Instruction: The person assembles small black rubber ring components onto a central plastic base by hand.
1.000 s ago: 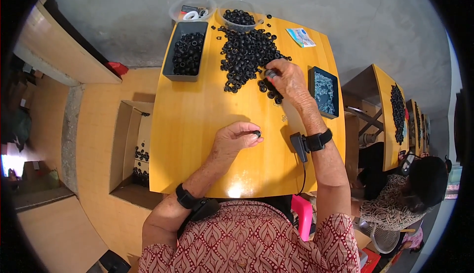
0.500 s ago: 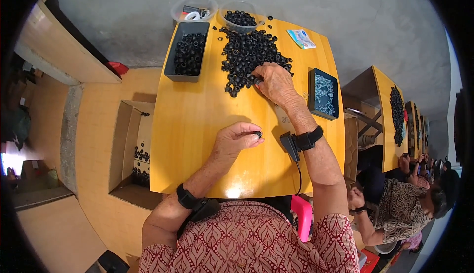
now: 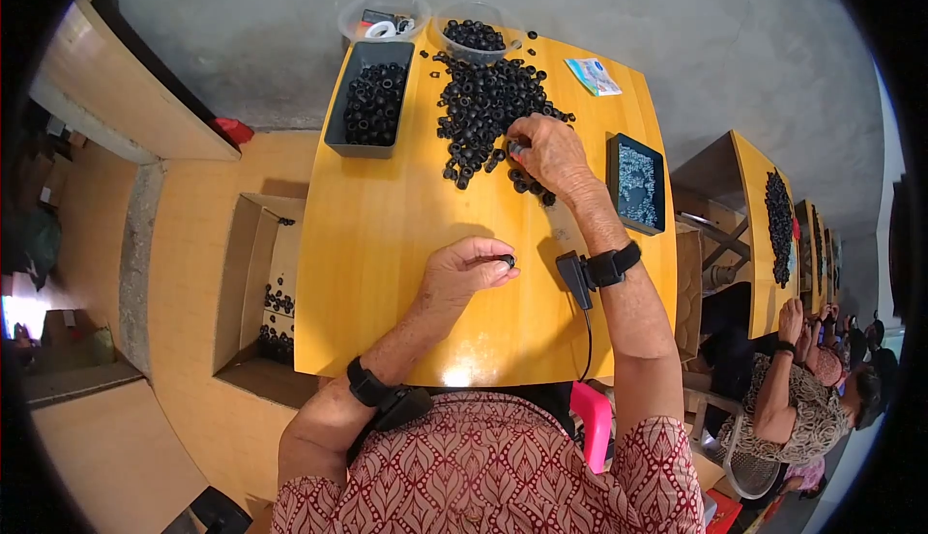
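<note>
My left hand (image 3: 466, 271) is closed over the near part of the yellow table, pinching a small black round part (image 3: 507, 260) between thumb and fingertips. My right hand (image 3: 551, 155) reaches to the near right edge of a pile of small black hollow parts (image 3: 483, 99). Its fingers are curled together, and a small dark part (image 3: 515, 148) shows at the fingertips, partly hidden by them. Several loose black parts (image 3: 527, 184) lie on the table just below this hand, apart from the main pile. Each wrist wears a black strap with a device.
A dark bin of black parts (image 3: 332, 128) stands left of the pile, with clear tubs (image 3: 437, 31) behind. On the right are a small packet (image 3: 593, 77) and a black tray of tiny silvery pieces (image 3: 613, 205). A cardboard box (image 3: 237, 292) sits at left; a co-worker (image 3: 797, 399) sits at right.
My right hand has shifted slightly right and away, and several loose parts now show below it beside the pile. My left hand stays put. The co-worker has raised an arm.
</note>
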Tool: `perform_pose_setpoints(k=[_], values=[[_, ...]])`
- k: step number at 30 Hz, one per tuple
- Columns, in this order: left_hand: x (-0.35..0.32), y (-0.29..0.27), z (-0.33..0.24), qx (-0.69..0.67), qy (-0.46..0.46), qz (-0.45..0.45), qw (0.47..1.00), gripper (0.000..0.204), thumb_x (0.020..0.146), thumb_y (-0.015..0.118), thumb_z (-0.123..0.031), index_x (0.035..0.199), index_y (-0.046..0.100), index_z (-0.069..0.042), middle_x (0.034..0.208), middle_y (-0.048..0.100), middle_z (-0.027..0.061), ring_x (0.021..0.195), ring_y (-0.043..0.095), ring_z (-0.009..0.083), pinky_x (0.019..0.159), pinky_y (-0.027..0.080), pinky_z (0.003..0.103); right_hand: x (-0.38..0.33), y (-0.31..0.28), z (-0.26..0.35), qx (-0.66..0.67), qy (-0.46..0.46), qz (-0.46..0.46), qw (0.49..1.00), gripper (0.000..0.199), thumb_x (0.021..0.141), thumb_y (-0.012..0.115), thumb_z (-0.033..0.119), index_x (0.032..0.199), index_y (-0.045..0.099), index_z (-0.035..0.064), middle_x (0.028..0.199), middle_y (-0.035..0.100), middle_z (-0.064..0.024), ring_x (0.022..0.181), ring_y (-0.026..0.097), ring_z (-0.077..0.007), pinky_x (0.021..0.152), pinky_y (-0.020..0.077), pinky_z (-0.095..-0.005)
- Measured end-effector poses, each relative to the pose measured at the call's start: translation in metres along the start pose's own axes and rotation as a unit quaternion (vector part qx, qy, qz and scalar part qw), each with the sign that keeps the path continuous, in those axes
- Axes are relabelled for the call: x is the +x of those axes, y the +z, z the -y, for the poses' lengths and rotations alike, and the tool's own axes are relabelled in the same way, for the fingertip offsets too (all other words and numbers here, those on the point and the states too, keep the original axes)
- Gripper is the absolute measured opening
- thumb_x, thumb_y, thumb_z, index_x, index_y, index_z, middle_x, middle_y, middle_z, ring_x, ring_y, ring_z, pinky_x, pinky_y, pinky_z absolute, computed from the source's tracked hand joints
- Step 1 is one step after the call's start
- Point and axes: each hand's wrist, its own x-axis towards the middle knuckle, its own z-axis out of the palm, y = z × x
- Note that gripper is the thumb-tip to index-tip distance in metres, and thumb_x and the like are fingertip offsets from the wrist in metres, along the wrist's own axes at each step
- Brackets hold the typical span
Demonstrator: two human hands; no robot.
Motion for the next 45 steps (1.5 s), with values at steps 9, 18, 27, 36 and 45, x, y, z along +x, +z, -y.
perform_pose_setpoints(k=[9, 18, 27, 36, 45], values=[[-0.001, 0.001, 0.001, -0.008, 0.007, 0.004, 1.000, 0.020, 0.091, 0.065, -0.001, 0.111, 0.063, 0.002, 0.106, 0.065, 0.0078, 0.099, 0.066, 0.0178, 0.091, 0.055, 0.030, 0.003, 0.003, 0.003, -0.076, -0.040, 0.006, 0.996, 0.021, 0.075, 0.069, 0.006, 0.096, 0.069, 0.0047, 0.093, 0.065, -0.0132, 0.091, 0.065, -0.0317, 0.081, 0.0526, -0.0429], [0.000, -0.002, -0.003, -0.061, -0.009, -0.023, 0.998, 0.022, 0.092, 0.065, -0.003, 0.113, 0.064, 0.000, 0.106, 0.067, 0.0079, 0.099, 0.067, 0.0194, 0.092, 0.055, 0.030, -0.081, -0.036, 0.025, 0.197, -0.029, -0.080, 0.977, 0.025, 0.080, 0.065, -0.003, 0.104, 0.068, 0.0015, 0.092, 0.069, -0.0129, 0.080, 0.065, -0.0250, 0.074, 0.0517, -0.0341], [-0.016, 0.021, -0.016, -0.076, -0.033, -0.003, 0.997, 0.025, 0.092, 0.067, -0.005, 0.116, 0.063, -0.003, 0.109, 0.067, 0.0079, 0.101, 0.066, 0.0166, 0.091, 0.055, 0.026, -0.163, -0.021, 0.055, 0.386, -0.042, -0.134, 0.912, 0.030, 0.073, 0.070, -0.006, 0.101, 0.066, 0.0036, 0.096, 0.067, -0.0093, 0.092, 0.062, -0.0255, 0.085, 0.0486, -0.0345], [-0.023, 0.035, -0.017, -0.089, -0.003, -0.002, 0.996, 0.023, 0.090, 0.068, -0.005, 0.112, 0.063, -0.004, 0.107, 0.065, 0.0031, 0.097, 0.064, 0.0112, 0.087, 0.055, 0.024, -0.173, -0.016, 0.059, 0.328, -0.057, -0.214, 0.918, 0.032, 0.069, 0.071, -0.005, 0.098, 0.067, 0.0054, 0.098, 0.065, -0.0096, 0.093, 0.058, -0.0270, 0.083, 0.0488, -0.0354], [-0.021, 0.043, -0.016, -0.053, 0.005, -0.011, 0.999, 0.023, 0.090, 0.070, -0.006, 0.112, 0.064, -0.006, 0.105, 0.066, 0.0016, 0.094, 0.063, 0.0099, 0.085, 0.055, 0.025, -0.182, -0.018, 0.054, 0.309, -0.043, -0.234, 0.921, 0.031, 0.068, 0.073, -0.004, 0.098, 0.068, 0.0058, 0.095, 0.066, -0.0093, 0.090, 0.058, -0.0268, 0.080, 0.0483, -0.0357]])
